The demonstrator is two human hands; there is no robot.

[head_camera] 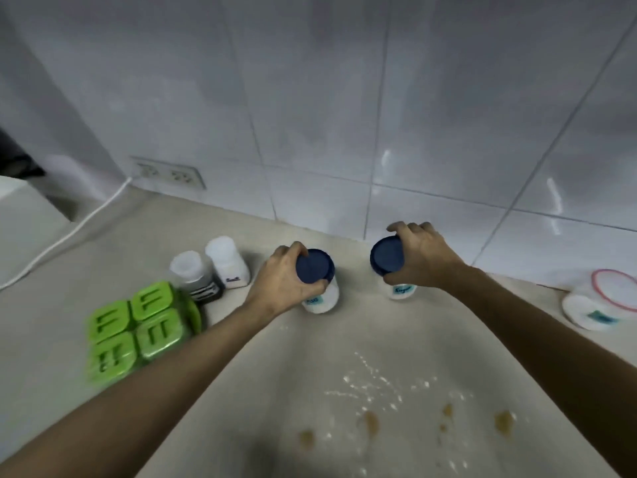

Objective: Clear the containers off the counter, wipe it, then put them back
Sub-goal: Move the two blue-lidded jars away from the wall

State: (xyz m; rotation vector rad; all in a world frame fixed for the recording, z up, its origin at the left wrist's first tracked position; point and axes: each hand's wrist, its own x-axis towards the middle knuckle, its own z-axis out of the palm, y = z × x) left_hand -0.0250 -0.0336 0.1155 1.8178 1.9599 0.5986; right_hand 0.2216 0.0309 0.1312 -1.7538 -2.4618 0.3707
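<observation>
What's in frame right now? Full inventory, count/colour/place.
Blue-lidded jars: 2, white with dark blue lids, centre of counter; left one, right one labelled Sugar.
White-capped shakers: 2, left of the jars; one pale, one with a dark base.
Green containers: 4 lids in a cluster, bright green, left side.
Pink-rimmed tub: 1, white, right edge.
Spill: white grains and brown spots, near centre of counter.
Counter: 1, beige.
Wall tiles: white, behind.
Socket with white cable: left rear.
Left hand: grips left jar.
Right hand: grips right jar.
</observation>
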